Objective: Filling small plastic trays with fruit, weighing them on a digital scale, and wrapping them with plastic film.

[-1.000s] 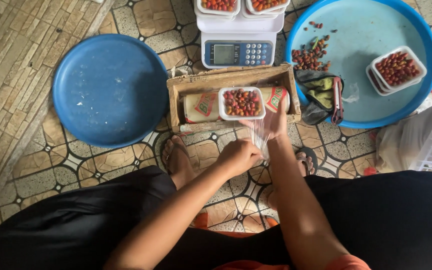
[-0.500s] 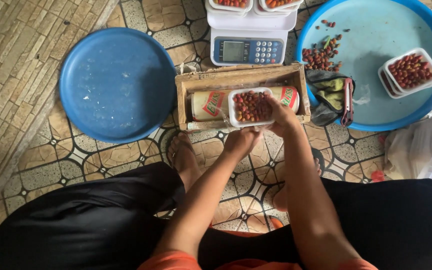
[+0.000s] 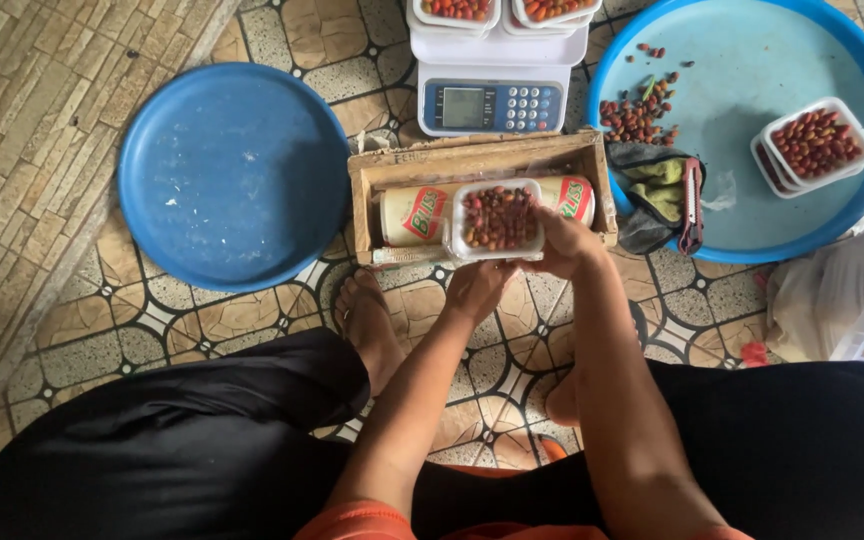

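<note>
A white tray of small red fruit (image 3: 495, 218) rests on a roll of cling film (image 3: 417, 213) inside a wooden box (image 3: 372, 190). My right hand (image 3: 562, 245) grips the tray's near right corner and side. My left hand (image 3: 475, 285) is under the tray's near edge, fingers curled against it, seemingly on the clear film there.
An empty blue tray (image 3: 232, 175) lies at the left. A digital scale (image 3: 497, 100) carrying two filled fruit trays stands behind the box. A larger blue tray (image 3: 742, 170) at the right holds loose fruit, stacked filled trays and a cloth. My bare feet rest on patterned tiles.
Both hands moved forward from in front of the box to the fruit tray. The right hand now grips the tray's side and the left sits under its near edge.
</note>
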